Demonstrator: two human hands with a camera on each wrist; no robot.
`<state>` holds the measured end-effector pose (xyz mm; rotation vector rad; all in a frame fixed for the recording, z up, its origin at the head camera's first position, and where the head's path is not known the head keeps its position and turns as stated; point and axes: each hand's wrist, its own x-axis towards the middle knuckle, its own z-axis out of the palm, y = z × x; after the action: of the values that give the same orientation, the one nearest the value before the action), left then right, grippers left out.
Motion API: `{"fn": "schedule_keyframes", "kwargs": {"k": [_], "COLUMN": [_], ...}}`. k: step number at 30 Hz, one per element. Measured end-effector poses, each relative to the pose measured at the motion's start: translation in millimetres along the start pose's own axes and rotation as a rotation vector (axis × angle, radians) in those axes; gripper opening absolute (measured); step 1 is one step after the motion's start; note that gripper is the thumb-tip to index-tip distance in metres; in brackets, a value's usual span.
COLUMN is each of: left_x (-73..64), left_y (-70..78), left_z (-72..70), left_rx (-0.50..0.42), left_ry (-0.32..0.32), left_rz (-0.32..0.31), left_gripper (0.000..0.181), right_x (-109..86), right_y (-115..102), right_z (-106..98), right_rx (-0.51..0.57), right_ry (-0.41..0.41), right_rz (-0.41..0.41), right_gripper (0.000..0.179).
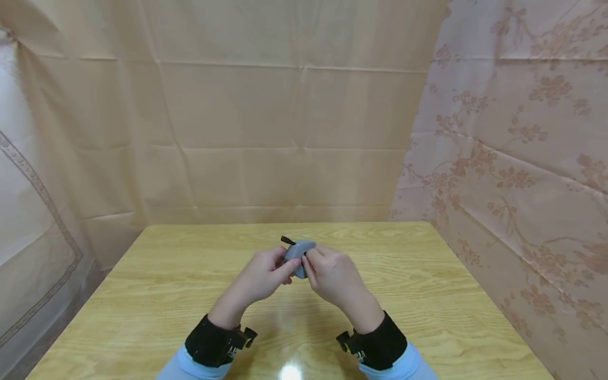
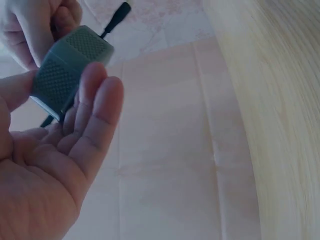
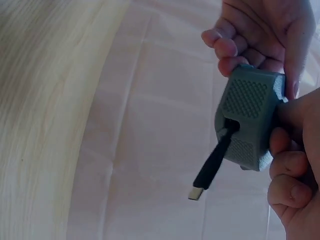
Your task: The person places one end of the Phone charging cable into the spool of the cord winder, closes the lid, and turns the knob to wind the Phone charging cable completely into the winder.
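Observation:
A small blue-grey case point(image 1: 300, 250) with textured panels is held in the air above the table between both hands. From a slot in it sticks a short black cable point(image 3: 213, 162) with a metal USB-C-type plug at its tip. My left hand point(image 1: 266, 274) grips the case by one end, thumb on one face and fingertips on the opposite one. Curled fingers of my right hand point(image 1: 336, 274) pinch the case at its other side. A dark bit shows beside those fingertips in the head view; what it is cannot be made out.
Beneath the hands lies a wood-grain table point(image 1: 190, 264). A beige cloth point(image 1: 266, 132) hangs behind it, and a flowered cloth point(image 1: 522, 158) hangs at the right. Both wrists wear black bands point(image 1: 211, 340) with small cameras.

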<state>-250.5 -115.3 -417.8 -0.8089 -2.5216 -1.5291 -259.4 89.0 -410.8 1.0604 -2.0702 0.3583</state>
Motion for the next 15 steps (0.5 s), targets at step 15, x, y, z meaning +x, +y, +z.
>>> {"fn": "schedule_keyframes", "kwargs": {"k": [15], "left_x": [-3.7], "left_y": [12.3], "left_z": [2.9], "left_rx": [0.028], "left_ry": [0.103], "left_rz": [-0.047], "left_gripper": [0.029], "right_x": [4.4], "right_y": [-9], "right_z": [4], "right_rx": [0.076], "right_ry": [0.116], "right_rz": [0.141], "right_gripper": [0.025]}}
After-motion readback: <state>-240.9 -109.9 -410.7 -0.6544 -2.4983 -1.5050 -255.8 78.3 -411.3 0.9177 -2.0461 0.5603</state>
